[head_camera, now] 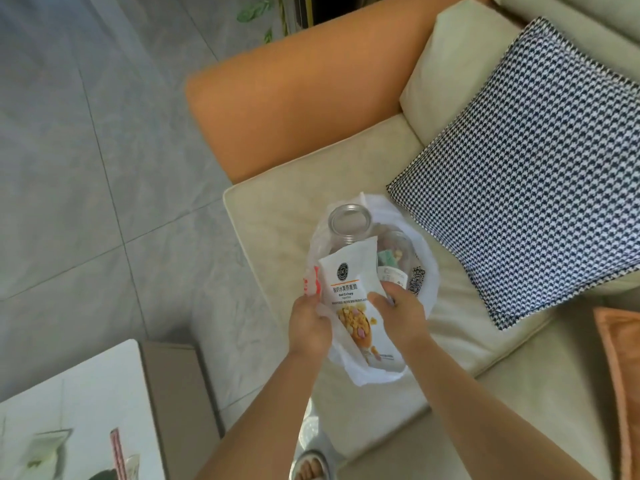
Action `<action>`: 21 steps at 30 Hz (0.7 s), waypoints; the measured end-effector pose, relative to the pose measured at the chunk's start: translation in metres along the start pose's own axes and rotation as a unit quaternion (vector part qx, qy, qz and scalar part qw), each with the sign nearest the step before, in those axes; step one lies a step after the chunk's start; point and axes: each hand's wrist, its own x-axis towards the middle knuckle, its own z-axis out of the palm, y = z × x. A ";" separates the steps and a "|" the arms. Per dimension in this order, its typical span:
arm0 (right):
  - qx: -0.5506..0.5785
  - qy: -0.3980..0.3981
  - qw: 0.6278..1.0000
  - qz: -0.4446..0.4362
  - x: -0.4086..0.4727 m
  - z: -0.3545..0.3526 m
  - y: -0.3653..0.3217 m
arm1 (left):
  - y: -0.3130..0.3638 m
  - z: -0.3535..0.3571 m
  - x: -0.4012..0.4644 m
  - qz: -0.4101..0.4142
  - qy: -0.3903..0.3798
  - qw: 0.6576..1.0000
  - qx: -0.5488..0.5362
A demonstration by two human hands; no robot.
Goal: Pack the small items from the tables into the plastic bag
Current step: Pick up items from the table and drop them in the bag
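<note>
On the sofa seat (277, 209), the left hand (309, 325) grips the plastic bag (424, 271) rim while the right hand (401, 311) clasps the oat snack pouch (349, 289), half inside; next, I'd guess, push it down beside the jar (349, 220).

Soft, even daylight; shadows faint. Glare whitens the table (69, 393) down-left of the left hand (309, 323). Wide-angle distortion bends the edges. Overall sharpness slightly soft.

It was a home living room: a cream sofa (346, 174) with an orange armrest (294, 109), a houndstooth cushion (526, 168), and grey floor tiles (86, 150).
</note>
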 end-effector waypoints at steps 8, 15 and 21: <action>-0.159 0.010 0.987 0.010 0.015 0.034 -0.014 | 0.000 -0.008 -0.002 -0.025 0.008 0.998 -0.057; -0.323 0.006 0.946 -0.012 0.012 0.013 -0.010 | -0.010 -0.015 0.007 -0.047 0.013 0.999 -0.022; -0.189 -0.044 0.981 -0.001 0.019 0.006 -0.016 | 0.004 -0.009 0.001 0.005 -0.016 0.999 -0.030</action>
